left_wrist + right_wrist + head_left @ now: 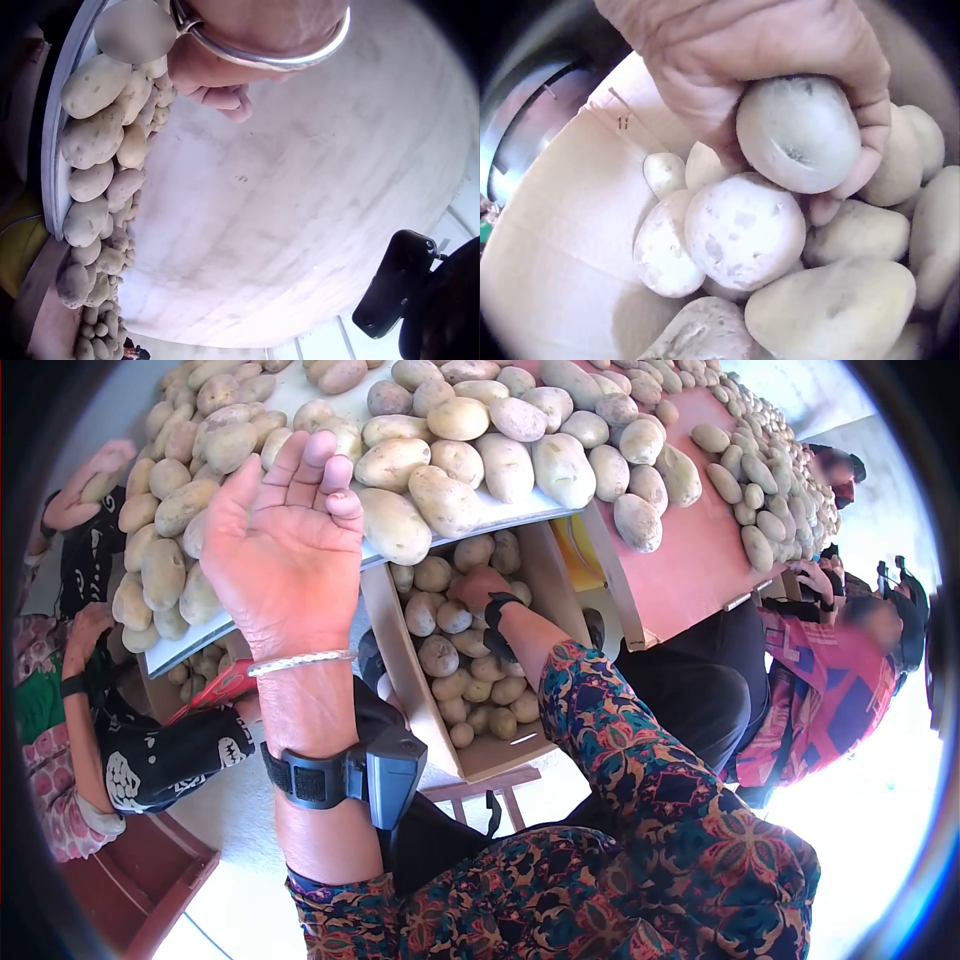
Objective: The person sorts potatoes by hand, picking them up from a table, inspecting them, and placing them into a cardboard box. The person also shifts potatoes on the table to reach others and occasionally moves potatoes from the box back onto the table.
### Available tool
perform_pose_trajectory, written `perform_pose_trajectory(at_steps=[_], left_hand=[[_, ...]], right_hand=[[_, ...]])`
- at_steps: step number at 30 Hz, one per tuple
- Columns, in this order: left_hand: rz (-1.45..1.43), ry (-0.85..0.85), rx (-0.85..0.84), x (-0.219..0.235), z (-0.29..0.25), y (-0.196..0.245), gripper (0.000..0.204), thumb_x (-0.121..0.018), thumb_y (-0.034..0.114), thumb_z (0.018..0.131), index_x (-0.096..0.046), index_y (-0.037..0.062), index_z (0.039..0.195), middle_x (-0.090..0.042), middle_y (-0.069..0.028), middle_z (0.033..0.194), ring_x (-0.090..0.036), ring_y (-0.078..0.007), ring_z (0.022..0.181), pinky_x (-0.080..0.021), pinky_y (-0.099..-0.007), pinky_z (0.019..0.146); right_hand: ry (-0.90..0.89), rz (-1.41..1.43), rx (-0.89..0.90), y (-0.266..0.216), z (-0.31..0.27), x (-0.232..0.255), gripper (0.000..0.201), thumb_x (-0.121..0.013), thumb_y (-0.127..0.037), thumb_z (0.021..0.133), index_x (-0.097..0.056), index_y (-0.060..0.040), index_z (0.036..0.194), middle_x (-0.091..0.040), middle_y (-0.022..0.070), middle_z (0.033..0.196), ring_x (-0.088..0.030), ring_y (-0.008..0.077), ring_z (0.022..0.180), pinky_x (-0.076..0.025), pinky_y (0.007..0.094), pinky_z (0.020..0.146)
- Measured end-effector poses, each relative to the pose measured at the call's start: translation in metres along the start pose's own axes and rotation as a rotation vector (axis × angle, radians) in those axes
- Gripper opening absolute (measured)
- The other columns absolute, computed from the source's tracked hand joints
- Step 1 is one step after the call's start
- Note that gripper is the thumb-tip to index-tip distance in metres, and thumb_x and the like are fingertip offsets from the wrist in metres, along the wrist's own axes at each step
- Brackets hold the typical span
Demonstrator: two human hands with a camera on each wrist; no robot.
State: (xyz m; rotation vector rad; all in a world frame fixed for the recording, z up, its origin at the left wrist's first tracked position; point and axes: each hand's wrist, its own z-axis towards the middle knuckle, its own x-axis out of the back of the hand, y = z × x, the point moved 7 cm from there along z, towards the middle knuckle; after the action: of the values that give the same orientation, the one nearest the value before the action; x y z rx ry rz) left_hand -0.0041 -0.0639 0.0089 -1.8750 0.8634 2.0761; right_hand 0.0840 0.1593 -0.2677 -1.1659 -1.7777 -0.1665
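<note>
In the head view the left hand (285,550) is raised palm up, its fingers loosely bent and nothing in it, in front of potatoes (395,525) heaped on a white table. The right hand (480,590) reaches down into a cardboard box (395,650) of potatoes below the table edge. In the right wrist view the right hand (780,45) grips a potato (799,135) between thumb and fingers, just above other potatoes (746,231) in the box. The left wrist view shows part of the left hand (217,79) beside the heap (94,139).
A reddish board (690,560) with more potatoes adjoins the white table (490,515) on the right. People sit at both sides, one in a pink patterned top (820,690). Something yellow (578,550) stands behind the box. A reddish-brown wooden piece (150,880) is at lower left.
</note>
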Motion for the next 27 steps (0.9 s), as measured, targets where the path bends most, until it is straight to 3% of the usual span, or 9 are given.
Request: perform_pose_trajectory(at_steps=[5, 8, 10, 13, 16, 18, 21, 24, 27], left_hand=[[-0.009, -0.028, -0.013, 0.001, -0.003, 0.005, 0.04, -0.053, 0.027, 0.093, -0.055, -0.0068, 0.115, -0.064, -0.0171, 0.107, -0.061, -0.0274, 0.092, -0.047, -0.033, 0.074], [-0.017, -0.041, -0.014, 0.001, -0.003, 0.008, 0.039, -0.053, 0.026, 0.093, -0.056, -0.0068, 0.114, -0.064, -0.017, 0.107, -0.061, -0.0275, 0.092, -0.047, -0.0329, 0.074], [-0.024, -0.045, -0.019, 0.0, -0.002, 0.01, 0.039, -0.053, 0.026, 0.093, -0.056, -0.0067, 0.114, -0.064, -0.0169, 0.107, -0.061, -0.0275, 0.092, -0.047, -0.0328, 0.074], [-0.024, -0.036, -0.023, 0.001, 0.0, 0.01, 0.039, -0.054, 0.026, 0.093, -0.056, -0.0064, 0.114, -0.065, -0.0167, 0.107, -0.061, -0.0273, 0.092, -0.047, -0.033, 0.074], [-0.015, -0.037, -0.019, 0.002, -0.002, 0.011, 0.039, -0.055, 0.027, 0.093, -0.057, -0.0055, 0.114, -0.065, -0.0158, 0.105, -0.061, -0.0259, 0.091, -0.048, -0.0331, 0.073], [-0.003, -0.029, -0.024, -0.002, -0.003, 0.005, 0.038, -0.055, 0.027, 0.094, -0.059, -0.0046, 0.114, -0.066, -0.0142, 0.103, -0.062, -0.0245, 0.089, -0.049, -0.0317, 0.071], [0.028, -0.059, -0.014, -0.013, -0.001, -0.004, 0.036, -0.053, 0.027, 0.095, -0.06, -0.0034, 0.113, -0.067, -0.0134, 0.102, -0.063, -0.0225, 0.086, -0.05, -0.0301, 0.068], [0.179, 0.067, 0.058, -0.009, 0.0, -0.016, 0.034, -0.051, 0.027, 0.096, -0.061, -0.0018, 0.113, -0.068, -0.012, 0.102, -0.063, -0.0213, 0.082, -0.049, -0.0283, 0.067], [0.253, 0.073, 0.125, -0.009, -0.001, -0.028, 0.034, -0.051, 0.026, 0.096, -0.062, -0.0004, 0.114, -0.068, -0.01, 0.101, -0.063, -0.0197, 0.082, -0.05, -0.0279, 0.065]], right_hand=[[0.101, 0.14, 0.069, 0.014, -0.018, 0.008, 0.043, -0.072, -0.023, 0.07, -0.07, 0.0026, 0.104, -0.07, 0.0235, 0.102, -0.069, 0.0348, 0.095, -0.054, 0.0417, 0.085], [0.197, 0.396, 0.016, 0.026, -0.03, 0.018, 0.04, -0.075, -0.025, 0.073, -0.07, 0.0045, 0.099, -0.072, 0.021, 0.093, -0.072, 0.0293, 0.082, -0.056, 0.0374, 0.074], [0.073, 0.904, 0.084, 0.025, -0.035, 0.017, 0.033, -0.076, -0.024, 0.079, -0.07, 0.0038, 0.096, -0.072, 0.0156, 0.085, -0.069, 0.0195, 0.071, -0.055, 0.0305, 0.065], [-0.087, 1.071, 0.205, 0.016, -0.059, 0.029, 0.029, -0.074, -0.023, 0.085, -0.069, 0.0018, 0.099, -0.071, 0.01, 0.083, -0.066, 0.0122, 0.067, -0.053, 0.0257, 0.061], [-0.233, 1.178, 0.266, 0.002, -0.099, 0.043, 0.026, -0.073, -0.02, 0.086, -0.069, 0.0016, 0.1, -0.071, 0.0084, 0.085, -0.066, 0.0125, 0.067, -0.053, 0.0255, 0.061], [-0.195, 1.167, 0.429, -0.018, -0.135, 0.069, 0.027, -0.074, -0.023, 0.087, -0.069, -0.0002, 0.1, -0.07, 0.0062, 0.085, -0.065, 0.0115, 0.068, -0.052, 0.0245, 0.061], [-0.239, 1.074, 0.441, -0.034, -0.178, 0.109, 0.027, -0.074, -0.025, 0.087, -0.068, -0.0017, 0.099, -0.07, 0.006, 0.086, -0.064, 0.0098, 0.07, -0.051, 0.024, 0.066], [-0.246, 1.076, 0.512, -0.042, -0.2, 0.157, 0.031, -0.074, -0.027, 0.087, -0.068, -0.0005, 0.101, -0.07, 0.0062, 0.09, -0.063, 0.0084, 0.074, -0.051, 0.0241, 0.069], [-0.014, 0.942, 0.613, -0.046, -0.21, 0.226, 0.034, -0.075, -0.028, 0.085, -0.069, 0.0001, 0.104, -0.07, 0.0054, 0.089, -0.063, 0.008, 0.073, -0.051, 0.024, 0.069]])
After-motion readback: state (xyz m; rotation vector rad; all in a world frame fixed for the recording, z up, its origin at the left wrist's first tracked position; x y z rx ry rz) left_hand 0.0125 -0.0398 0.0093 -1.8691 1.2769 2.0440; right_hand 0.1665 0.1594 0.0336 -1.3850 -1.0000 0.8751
